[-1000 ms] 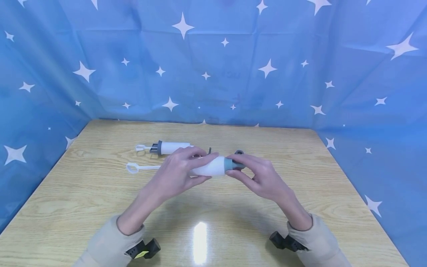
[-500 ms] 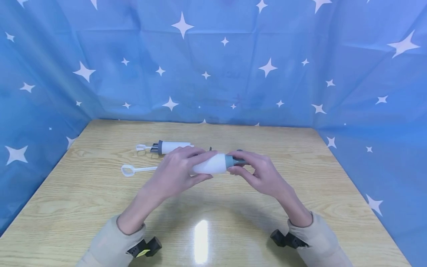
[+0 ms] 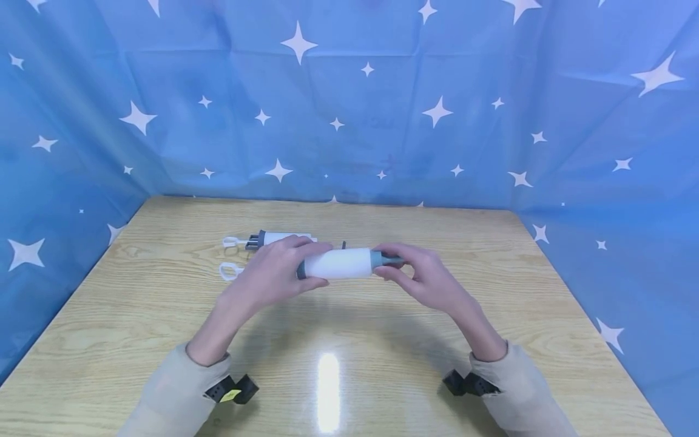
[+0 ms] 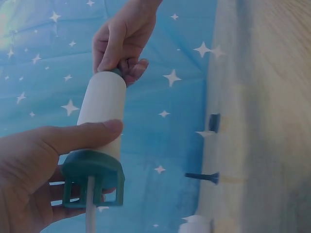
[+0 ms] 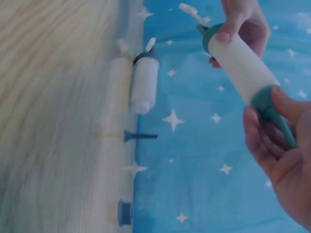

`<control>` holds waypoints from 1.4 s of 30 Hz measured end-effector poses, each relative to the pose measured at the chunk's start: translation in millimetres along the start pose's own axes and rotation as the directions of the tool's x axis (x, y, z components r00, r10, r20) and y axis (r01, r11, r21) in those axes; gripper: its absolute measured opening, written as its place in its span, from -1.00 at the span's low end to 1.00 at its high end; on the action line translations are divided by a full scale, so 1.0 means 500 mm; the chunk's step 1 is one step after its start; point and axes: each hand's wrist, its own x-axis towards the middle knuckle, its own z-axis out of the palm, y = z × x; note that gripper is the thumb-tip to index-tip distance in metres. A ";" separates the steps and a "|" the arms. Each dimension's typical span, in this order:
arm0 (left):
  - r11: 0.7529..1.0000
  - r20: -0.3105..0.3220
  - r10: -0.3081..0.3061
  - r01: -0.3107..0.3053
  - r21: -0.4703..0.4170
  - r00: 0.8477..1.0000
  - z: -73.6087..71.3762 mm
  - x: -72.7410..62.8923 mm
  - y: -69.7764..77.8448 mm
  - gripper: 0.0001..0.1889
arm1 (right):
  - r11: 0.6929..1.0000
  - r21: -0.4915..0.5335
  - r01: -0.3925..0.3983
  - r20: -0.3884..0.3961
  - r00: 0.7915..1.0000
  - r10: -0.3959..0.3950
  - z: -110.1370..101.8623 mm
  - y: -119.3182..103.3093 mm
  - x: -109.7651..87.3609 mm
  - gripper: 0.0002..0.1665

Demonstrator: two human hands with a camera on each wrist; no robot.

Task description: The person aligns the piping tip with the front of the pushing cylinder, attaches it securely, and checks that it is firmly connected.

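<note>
Both hands hold a syringe [image 3: 338, 264] level above the table, its white barrel between teal end pieces. At its left end, my left hand [image 3: 273, 270] grips the barrel beside the slotted teal collar [image 4: 95, 167], thumb laid along the white wall. From that collar a thin white plunger rod [image 4: 91, 206] runs out, ending in a ring handle [image 3: 230, 271]. My right hand [image 3: 420, 276] pinches the teal nozzle cap [image 5: 265, 101] at the other end, its tapered tip [image 5: 285, 128] pointing into the palm.
Behind the left hand lies a second white syringe [image 5: 145, 82] with a dark collar and ring handle. A slim dark nozzle [image 5: 141, 136] and a short dark round piece [image 5: 125, 212] stand on the wooden table [image 3: 136, 340]. A blue starred cloth [image 3: 349, 152] hangs behind.
My left hand has slid left along the barrel, uncovering more white wall and the collar's edge. The syringe sits slightly higher, and its ring handle shows nearer the left hand.
</note>
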 end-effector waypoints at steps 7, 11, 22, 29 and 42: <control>0.998 0.079 -0.056 0.058 -0.017 0.995 0.041 0.007 -0.007 -0.46 | 0.975 -0.218 -0.051 0.138 0.987 0.083 0.007 0.024 0.000 -0.61; 0.996 0.119 -0.075 0.080 -0.040 0.990 0.060 0.007 -0.012 -0.48 | 0.959 -0.259 -0.115 0.240 0.954 0.179 0.013 0.033 -0.002 -0.58; 0.987 0.218 -0.097 0.122 -0.106 0.971 0.094 0.002 -0.029 -0.53 | 0.954 -0.280 -0.108 0.350 0.914 0.206 0.035 0.058 -0.008 -0.64; 0.981 0.264 -0.105 0.144 -0.130 0.959 0.110 0.001 -0.031 -0.52 | 0.950 -0.280 -0.137 0.382 0.892 0.241 0.044 0.060 -0.011 -0.66; 0.973 0.327 -0.113 0.171 -0.155 0.938 0.134 -0.001 -0.031 -0.54 | 0.950 -0.245 -0.194 0.461 0.838 0.291 0.048 0.075 -0.016 -0.72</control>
